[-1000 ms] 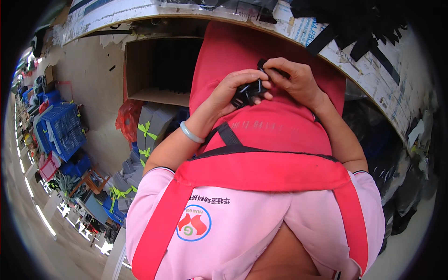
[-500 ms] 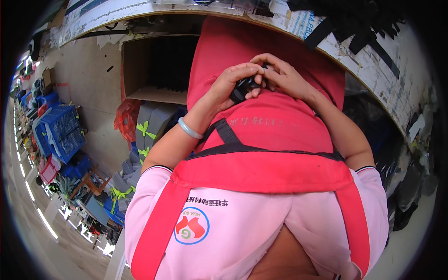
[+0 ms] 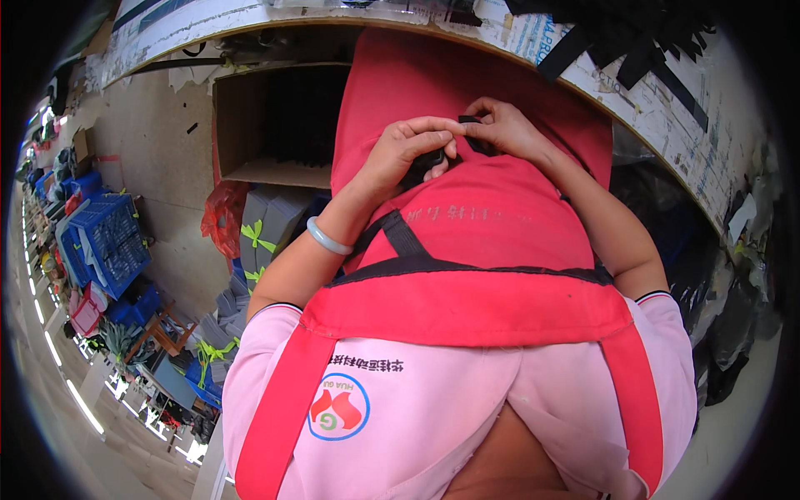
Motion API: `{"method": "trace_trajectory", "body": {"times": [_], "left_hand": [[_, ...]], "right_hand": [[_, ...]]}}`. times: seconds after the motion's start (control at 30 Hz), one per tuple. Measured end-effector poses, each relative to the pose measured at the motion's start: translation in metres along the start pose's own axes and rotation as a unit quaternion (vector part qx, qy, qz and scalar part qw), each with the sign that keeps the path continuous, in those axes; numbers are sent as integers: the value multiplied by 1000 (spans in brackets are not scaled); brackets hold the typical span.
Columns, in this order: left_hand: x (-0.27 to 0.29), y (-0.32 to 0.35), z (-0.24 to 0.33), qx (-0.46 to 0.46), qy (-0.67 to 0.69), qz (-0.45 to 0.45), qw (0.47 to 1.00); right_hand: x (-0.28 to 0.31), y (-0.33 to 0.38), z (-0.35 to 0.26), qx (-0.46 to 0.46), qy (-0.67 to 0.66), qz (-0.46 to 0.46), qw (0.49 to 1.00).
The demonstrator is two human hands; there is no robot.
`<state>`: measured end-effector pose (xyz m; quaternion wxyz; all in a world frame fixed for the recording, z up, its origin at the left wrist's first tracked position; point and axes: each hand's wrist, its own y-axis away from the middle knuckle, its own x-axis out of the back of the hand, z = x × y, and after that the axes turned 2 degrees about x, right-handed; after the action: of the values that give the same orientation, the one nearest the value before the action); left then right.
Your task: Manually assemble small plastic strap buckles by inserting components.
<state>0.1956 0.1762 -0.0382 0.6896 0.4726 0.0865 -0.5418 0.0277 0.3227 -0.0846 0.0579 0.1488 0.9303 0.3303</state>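
hands, two, over one red apron (image 3: 475, 304) with two shoulder straps. left hand (image 3: 404, 154): fingers curled and clamped on a black piece (image 3: 427, 158), partly hidden in the palm; whether it is one part or several cannot be told. right hand (image 3: 512, 132): thumb and forefinger pinched together on a black band (image 3: 472, 120) just beside the left fingertips. both black items lie above the apron's lap, near the table edge. one pale bangle (image 3: 329, 237) rings the left wrist. beyond the hands, one table (image 3: 646, 112) bears, at upper right, one heap of black strips (image 3: 650, 37), too many to count. left of the lap: one open cardboard box (image 3: 237, 125) with dark contents, one red plastic bag (image 3: 223, 215), and one grey stack (image 3: 275, 208) with two yellow-green bows (image 3: 258, 237). farther left, one large blue crate (image 3: 104, 242).
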Motion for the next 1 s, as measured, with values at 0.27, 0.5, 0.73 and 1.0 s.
{"method": "trace_trajectory", "body": {"times": [0.27,0.5,0.73,1.0], "left_hand": [[1,0,1,2,40,-5,999],[2,2,2,1,44,-6,999],[-2,1,2,7,45,-11,999],[0,3,1,2,59,-19,998]], "right_hand": [[12,3,-3,10,11,-68,998],[48,5,-9,4,131,125,984],[49,-32,21,104,478,258,833],[53,-57,21,81,448,141,879]]}}
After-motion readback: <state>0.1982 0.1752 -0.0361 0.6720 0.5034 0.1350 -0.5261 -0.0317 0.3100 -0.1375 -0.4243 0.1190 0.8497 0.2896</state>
